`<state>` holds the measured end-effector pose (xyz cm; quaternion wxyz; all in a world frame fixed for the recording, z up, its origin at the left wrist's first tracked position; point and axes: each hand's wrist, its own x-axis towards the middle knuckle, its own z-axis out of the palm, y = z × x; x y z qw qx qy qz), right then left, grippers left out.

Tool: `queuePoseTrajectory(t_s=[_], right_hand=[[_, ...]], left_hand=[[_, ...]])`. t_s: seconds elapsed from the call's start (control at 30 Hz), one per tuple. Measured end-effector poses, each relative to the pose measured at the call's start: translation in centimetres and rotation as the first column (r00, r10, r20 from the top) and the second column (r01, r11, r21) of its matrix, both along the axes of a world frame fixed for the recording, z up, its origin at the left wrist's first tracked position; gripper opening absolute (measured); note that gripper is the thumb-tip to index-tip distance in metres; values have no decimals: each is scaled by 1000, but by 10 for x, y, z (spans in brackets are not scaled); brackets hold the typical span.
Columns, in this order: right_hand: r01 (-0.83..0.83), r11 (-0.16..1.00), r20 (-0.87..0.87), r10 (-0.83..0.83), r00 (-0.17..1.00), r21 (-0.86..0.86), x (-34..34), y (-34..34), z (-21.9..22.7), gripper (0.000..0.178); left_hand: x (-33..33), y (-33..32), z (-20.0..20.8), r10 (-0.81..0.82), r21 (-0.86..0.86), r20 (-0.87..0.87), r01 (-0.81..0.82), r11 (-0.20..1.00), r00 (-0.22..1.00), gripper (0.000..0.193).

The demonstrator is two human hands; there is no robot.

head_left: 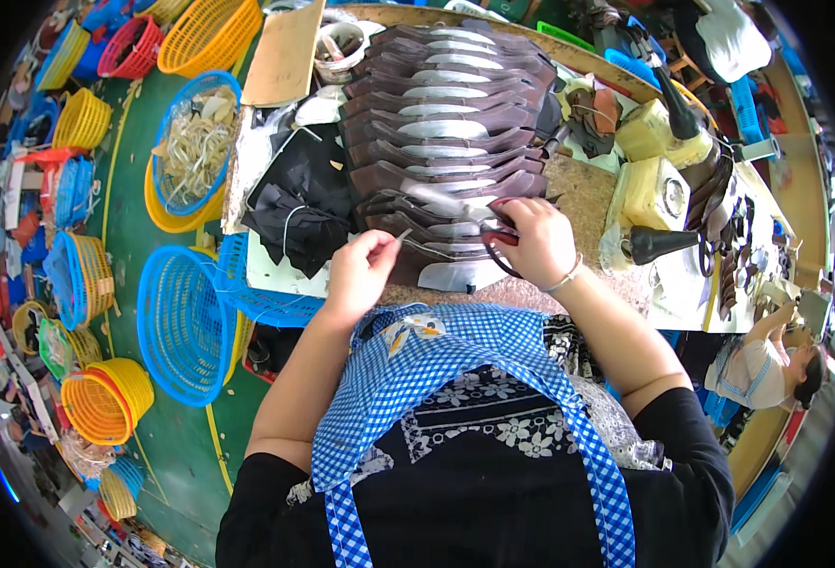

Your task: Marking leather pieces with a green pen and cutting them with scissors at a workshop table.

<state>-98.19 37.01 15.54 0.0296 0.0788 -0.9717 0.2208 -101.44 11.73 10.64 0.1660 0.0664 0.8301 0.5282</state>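
Observation:
A long overlapping row of dark brown shoe upper pieces with whitish linings lies on the worktable in front of me. At its near end, my left hand pinches the tip of a thin pale strip between thumb and fingers. Across from it, my right hand grips a pair of scissors by the dark red handles. The scissor blades are blurred over the nearest pieces. Beside my left hand lies a tied bundle of black material.
A white tub and brown cardboard sit at the far left. Yellowish containers and a black cone-shaped thing stand right. Blue baskets are on the green floor left. Another person works at the right.

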Motion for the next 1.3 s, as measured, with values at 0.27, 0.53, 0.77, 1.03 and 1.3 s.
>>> queuePoseTrajectory(t_s=[0.27,0.53,0.77,1.03,1.3], right_hand=[[555,572,456,-323,829,-604,26,4,-43,26],[509,809,52,-518,854,-293,31,33,-79,39],[440,874,-137,-471,871,-206,12,52,-66,35],[-185,955,-128,218,968,230,-22,4,-17,18],[6,999,184,4,983,-52,-14,2,-9,19]], left_hand=[[6,35,0,-265,64,175,257,964,948,13],[-35,6,-16,-235,-323,-195,164,932,952,15],[-61,13,-21,-391,-523,-373,157,837,841,24],[-49,-6,-16,-191,-108,6,191,976,982,19],[-30,12,10,-103,-15,-166,102,995,981,9]])
